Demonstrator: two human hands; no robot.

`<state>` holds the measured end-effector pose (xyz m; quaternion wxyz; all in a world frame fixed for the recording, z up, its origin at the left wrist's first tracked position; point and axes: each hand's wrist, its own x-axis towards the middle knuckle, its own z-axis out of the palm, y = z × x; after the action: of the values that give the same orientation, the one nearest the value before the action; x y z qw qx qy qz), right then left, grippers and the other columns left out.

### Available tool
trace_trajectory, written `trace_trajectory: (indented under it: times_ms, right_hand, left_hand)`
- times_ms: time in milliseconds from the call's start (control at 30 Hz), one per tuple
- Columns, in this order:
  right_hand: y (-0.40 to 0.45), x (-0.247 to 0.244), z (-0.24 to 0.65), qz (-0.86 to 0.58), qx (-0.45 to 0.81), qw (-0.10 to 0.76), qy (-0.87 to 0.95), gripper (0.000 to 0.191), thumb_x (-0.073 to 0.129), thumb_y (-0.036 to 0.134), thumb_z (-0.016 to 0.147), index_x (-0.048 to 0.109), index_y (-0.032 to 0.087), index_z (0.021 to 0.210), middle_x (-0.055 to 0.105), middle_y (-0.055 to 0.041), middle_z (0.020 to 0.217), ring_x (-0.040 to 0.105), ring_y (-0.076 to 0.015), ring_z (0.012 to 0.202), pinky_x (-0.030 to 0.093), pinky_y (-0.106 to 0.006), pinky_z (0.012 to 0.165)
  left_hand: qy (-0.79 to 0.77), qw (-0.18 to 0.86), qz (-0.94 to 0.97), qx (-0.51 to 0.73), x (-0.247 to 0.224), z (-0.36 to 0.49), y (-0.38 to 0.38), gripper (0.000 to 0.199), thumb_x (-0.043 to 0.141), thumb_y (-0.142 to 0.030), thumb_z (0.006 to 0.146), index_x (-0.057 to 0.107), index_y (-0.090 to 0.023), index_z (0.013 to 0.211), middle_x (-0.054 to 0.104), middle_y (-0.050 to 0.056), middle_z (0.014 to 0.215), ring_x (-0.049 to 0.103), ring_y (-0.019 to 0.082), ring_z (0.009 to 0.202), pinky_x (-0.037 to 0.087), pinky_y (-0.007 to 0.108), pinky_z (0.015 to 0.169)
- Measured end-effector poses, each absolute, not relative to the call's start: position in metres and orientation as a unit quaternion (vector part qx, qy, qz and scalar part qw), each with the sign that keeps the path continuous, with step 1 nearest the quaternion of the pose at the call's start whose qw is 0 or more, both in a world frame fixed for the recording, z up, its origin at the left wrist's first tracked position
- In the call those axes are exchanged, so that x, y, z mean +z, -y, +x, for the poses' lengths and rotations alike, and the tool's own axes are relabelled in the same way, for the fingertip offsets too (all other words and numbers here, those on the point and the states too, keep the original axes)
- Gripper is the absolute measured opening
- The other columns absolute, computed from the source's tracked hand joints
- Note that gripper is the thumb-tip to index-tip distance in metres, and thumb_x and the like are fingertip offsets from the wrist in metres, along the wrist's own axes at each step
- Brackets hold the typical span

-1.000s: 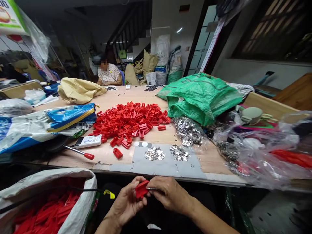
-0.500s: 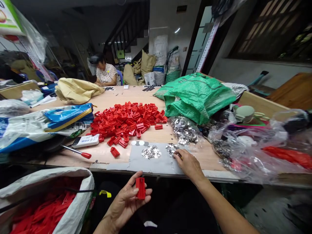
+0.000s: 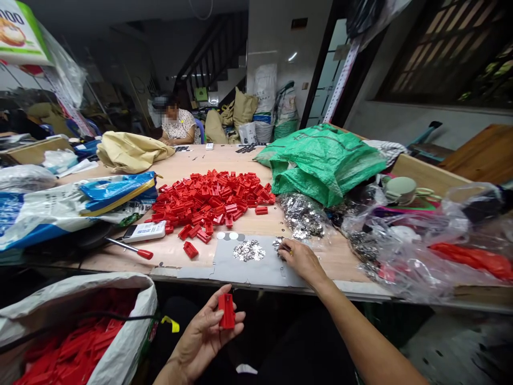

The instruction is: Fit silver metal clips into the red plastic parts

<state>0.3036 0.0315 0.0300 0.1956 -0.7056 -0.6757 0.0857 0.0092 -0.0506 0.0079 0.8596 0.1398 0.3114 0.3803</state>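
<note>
My left hand (image 3: 208,323) holds a red plastic piece (image 3: 226,311) upright, its hollow side facing me, below the table's front edge. My right hand (image 3: 300,260) rests at the right part of a grey sheet (image 3: 236,274), its fingertips pinched at a small group of silvery pieces (image 3: 276,244); what lies between them is too small to make out. A larger pile of flat silvery pieces (image 3: 249,250) sits on the sheet to the left. Behind it spreads a big heap of red pieces (image 3: 208,195), with one loose red piece (image 3: 191,249) nearer me.
A white sack (image 3: 146,299) of red parts stands at the lower left. On the table are a red-handled tool (image 3: 144,254), a green bag (image 3: 324,160), and a clear bag of metal pieces (image 3: 306,216). A person (image 3: 180,125) sits at the far side.
The view has shifted slightly. My right hand has moved a little left over the small silvery group. My left hand still holds the red piece, slightly lower and further left.
</note>
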Motion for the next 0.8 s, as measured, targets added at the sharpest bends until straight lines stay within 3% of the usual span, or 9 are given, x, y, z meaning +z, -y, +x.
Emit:
trace_trajectory:
  times_ms: [300,633,800]
  right_hand:
    - [0.022,0.003,0.284,-0.612,0.075,0.299,0.728,0.017,0.043,0.023,0.091,0.058,0.024,0.099,0.066,-0.0042,0.095,0.063,-0.018,0.088,0.049,-0.028,0.075]
    - [0.024,0.005,0.284,-0.638,0.08,0.278,0.713,0.018,0.043,0.024,0.092,0.06,0.024,0.1,0.067,-0.0035,0.098,0.064,-0.0186,0.089,0.051,-0.031,0.077]
    - [0.031,0.006,0.277,-0.628,0.073,0.228,0.74,0.026,0.043,0.025,0.093,0.058,0.026,0.114,0.065,-0.0032,0.101,0.065,-0.0178,0.087,0.052,-0.028,0.072]
  left_hand:
    - [-0.302,0.862,0.145,0.381,0.0,0.012,0.049,0.053,0.064,-0.009,0.079,0.052,-0.022,0.128,0.067,0.007,0.104,0.066,0.03,0.103,0.048,0.044,0.096]
    - [-0.293,0.879,0.148,0.345,0.0,0.062,0.039,0.045,0.066,-0.008,0.075,0.054,-0.016,0.118,0.067,0.008,0.102,0.069,0.027,0.095,0.047,0.04,0.094]
    - [-0.298,0.878,0.141,0.347,-0.005,0.063,0.038,0.043,0.066,-0.008,0.075,0.054,-0.017,0.115,0.068,0.008,0.1,0.069,0.026,0.093,0.048,0.04,0.093]
